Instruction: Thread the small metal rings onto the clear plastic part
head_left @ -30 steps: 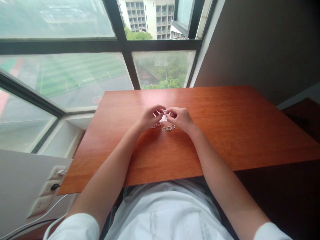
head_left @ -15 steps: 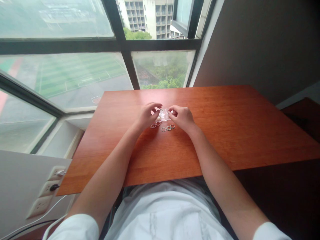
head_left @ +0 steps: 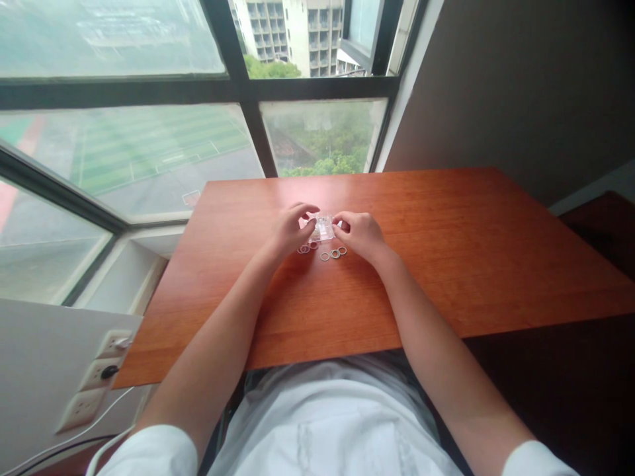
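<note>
A small clear plastic box (head_left: 325, 229) lies on the table between my two hands. At its left side, my left hand (head_left: 292, 229) is open, thumb and index finger apart, and I see nothing held between them. My right hand (head_left: 362, 231) is closed in a pinch at the box's right edge, its fingertips partly covering that edge. Just in front of the box lie several thin rings: a pale group (head_left: 335, 254) in the middle and another group (head_left: 304, 249) below my left hand. What lies inside the box is too small to make out clearly.
The reddish-brown wooden table (head_left: 446, 264) stretches far to the right. A dark-framed window (head_left: 248, 89) stands beyond its back edge. Wall sockets (head_left: 94, 373) with plugs and cables are at the lower left, beside the table's corner.
A small ring-like thing by my left fingertips no longer shows there, and the fingers have drawn back slightly to the left. My right hand has barely moved.
</note>
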